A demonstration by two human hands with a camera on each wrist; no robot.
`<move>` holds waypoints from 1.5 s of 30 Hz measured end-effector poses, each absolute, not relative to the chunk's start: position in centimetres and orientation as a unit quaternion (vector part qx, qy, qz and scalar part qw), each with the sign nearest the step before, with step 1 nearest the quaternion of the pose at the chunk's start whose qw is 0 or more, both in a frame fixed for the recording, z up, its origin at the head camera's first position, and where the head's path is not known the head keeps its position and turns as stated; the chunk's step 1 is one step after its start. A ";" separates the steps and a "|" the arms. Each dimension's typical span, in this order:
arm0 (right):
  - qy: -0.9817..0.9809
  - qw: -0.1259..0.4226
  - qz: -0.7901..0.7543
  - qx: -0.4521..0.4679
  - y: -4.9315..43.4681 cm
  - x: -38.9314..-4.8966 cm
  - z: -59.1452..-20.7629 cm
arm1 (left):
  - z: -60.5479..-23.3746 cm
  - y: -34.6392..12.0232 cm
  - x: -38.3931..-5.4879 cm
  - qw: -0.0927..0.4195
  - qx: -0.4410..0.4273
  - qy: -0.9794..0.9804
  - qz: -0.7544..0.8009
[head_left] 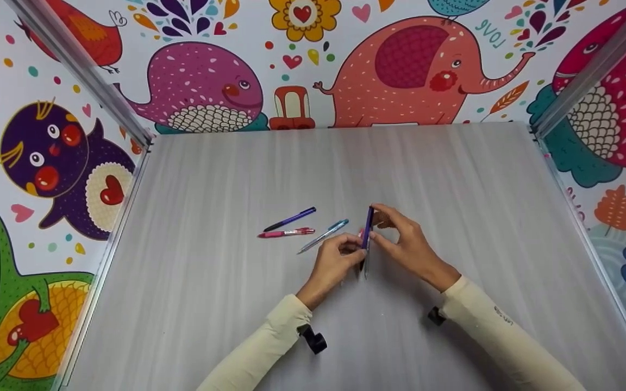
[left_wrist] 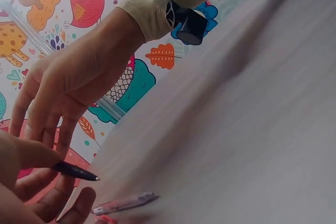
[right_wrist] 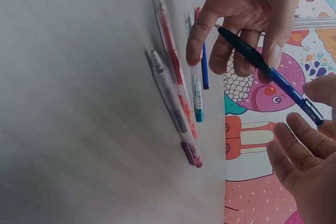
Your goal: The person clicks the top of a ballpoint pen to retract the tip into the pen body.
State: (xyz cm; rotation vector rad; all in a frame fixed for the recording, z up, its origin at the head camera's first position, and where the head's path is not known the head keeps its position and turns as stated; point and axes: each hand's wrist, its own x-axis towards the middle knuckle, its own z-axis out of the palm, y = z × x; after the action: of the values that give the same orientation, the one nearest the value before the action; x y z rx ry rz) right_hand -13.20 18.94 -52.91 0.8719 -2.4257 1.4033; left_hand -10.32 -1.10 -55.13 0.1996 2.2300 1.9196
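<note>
One blue pen (head_left: 368, 225) was lifted off the streaky grey bench (head_left: 210, 304); five others lay unlifted. The left hand (head_left: 332, 263) pinched its slim barrel; the right hand's (head_left: 412, 244) fingers bent loosely at its clip end, but I couldn't tell whether they gripped. Near it lay a clear pen (right_wrist: 175, 106) and red pen (right_wrist: 176, 66); left of it, a smooth plastic teal pen (head_left: 324, 237), pink pen (head_left: 287, 233) and second blue pen (head_left: 290, 219).

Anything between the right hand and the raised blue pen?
No, nothing visible stands between the right hand and the raised blue pen. The left hand pinches it; the other pens lie on the table.
</note>
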 end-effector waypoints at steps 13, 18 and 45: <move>-0.798 0.020 0.557 0.229 18.2 -12.2 -50.2 | -54.8 -1.2 -10.2 0.167 0.051 0.695 0.697; -0.790 -0.003 0.575 0.215 18.5 -12.9 -51.9 | -54.8 -1.0 -10.1 0.192 0.030 0.648 0.737; -0.751 -0.070 0.638 0.156 18.4 -13.0 -52.9 | -54.4 -0.9 -9.9 0.238 -0.021 0.580 0.779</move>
State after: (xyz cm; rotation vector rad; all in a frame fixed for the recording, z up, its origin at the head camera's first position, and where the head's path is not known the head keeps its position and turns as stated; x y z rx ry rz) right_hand -13.04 18.40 -52.90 0.5133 -2.4695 2.0983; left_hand -9.93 -0.95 -54.43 -0.0580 1.5880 2.1340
